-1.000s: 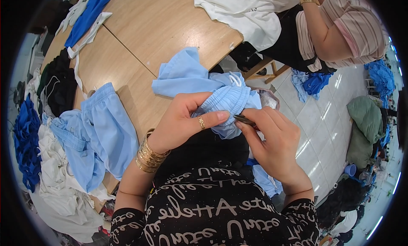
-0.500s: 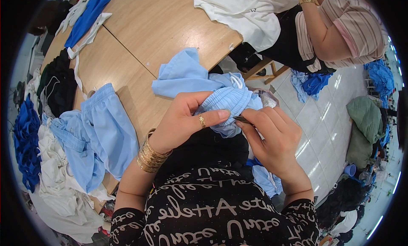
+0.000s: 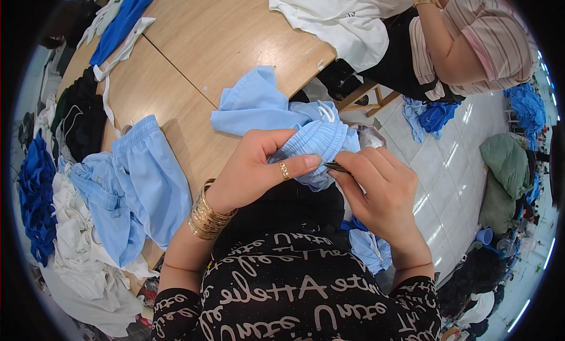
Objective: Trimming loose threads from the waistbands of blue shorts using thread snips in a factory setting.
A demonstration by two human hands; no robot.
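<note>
A pair of light-blue shorts with a gathered elastic waistband and white drawstring lies partly on the table, its waistband bunched up in front of me. My left hand grips that waistband, thumb on top and the fingers behind it hidden. Between the thumb and forefinger of my right hand is a small dark pointed metal tool, mostly covered by the fingers. Its tip meets the cloth beside my left thumb. I cannot make out what the tip touches.
The wooden table carries more light-blue shorts at left, beside white cloth and blue cloth. Across the right corner sits a co-worker with a white garment. Blue garments lie on the tiled floor.
Both hands keep their hold and have hardly moved. The bunched waistband has shifted slightly, and the tool's tip sits a touch farther right, near the left thumb.
</note>
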